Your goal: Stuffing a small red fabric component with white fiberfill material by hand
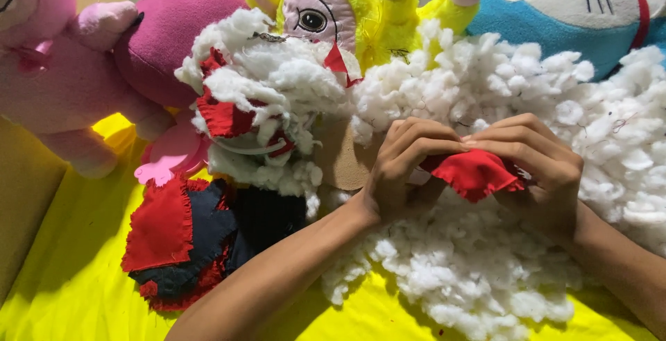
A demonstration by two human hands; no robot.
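red fabric piece (475, 174), white stuffing (451, 265), yellow cloth (76, 285), blue plush toy (555, 29)

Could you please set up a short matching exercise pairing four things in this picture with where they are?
Things:
1. red cloth piece
2. white stuffing
3. blue plush toy
4. red and dark fabric scraps

Places:
A. top right corner
B. lower left, on the yellow sheet
C. between the left hand and right hand
D. heaped under both hands

Pairs: 1-C, 2-D, 3-A, 4-B
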